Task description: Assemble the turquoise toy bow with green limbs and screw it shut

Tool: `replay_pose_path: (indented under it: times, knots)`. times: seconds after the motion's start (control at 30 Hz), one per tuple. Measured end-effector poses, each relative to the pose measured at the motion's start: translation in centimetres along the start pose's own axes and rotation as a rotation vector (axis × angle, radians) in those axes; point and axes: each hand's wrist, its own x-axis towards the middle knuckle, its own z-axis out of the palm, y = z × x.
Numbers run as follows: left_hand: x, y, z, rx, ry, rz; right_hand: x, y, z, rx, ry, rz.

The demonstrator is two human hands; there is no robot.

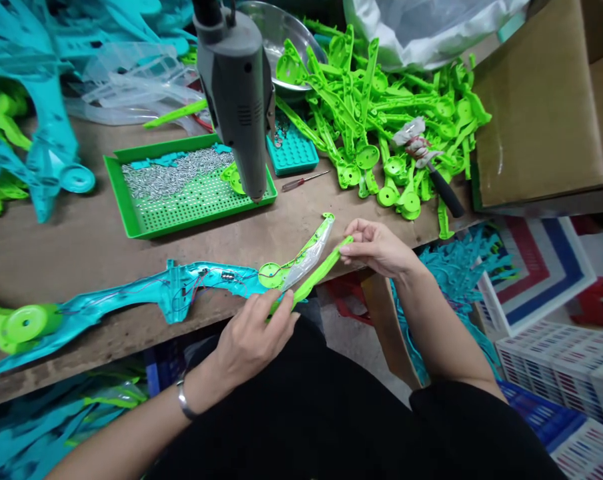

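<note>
A long, curved lime-green plastic shell piece (322,270) is held between both hands at the table's front edge. My right hand (381,250) pinches its upper end between thumb and fingers. My left hand (254,333), with a metal bangle at the wrist, is closed round its lower end. Just behind lies a matching green half (270,275) with a round disc, a wire and a clear plastic insert (309,257). It joins a long teal bow-shaped shell (116,297) with wires inside. A green arm with a disc (27,325) sits at the shell's left end.
A grey electric screwdriver (241,100) hangs over a green tray (141,230) of screws. Nearby are a small teal tray (294,158), a thin screwdriver (305,181), heaped green parts (361,113) and a black-handled tool (445,192). A cardboard box (536,113) stands right.
</note>
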Motion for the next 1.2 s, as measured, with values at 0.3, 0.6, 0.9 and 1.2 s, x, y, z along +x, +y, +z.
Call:
replay_pose_path:
  times: [0.3, 0.6, 0.9, 1.2]
  knots:
    - [2.1, 0.0, 1.1, -0.072, -0.079, -0.076, 2.8, 0.0, -0.4, 0.008, 0.234, -0.171]
    - [3.2, -0.7, 2.7, -0.017, -0.155, -0.225, 5.6, 0.0, -1.0, -0.238, 0.316, -0.180]
    - [2.7, -1.3, 3.6, -0.055, -0.169, -0.230, 5.8, -0.3, -1.0, -0.297, 0.323, -0.197]
    - [2.6, -1.7, 3.8, -0.040, -0.266, -0.227, 6.3, -0.9, -1.2, -0.242, 0.331, -0.114]
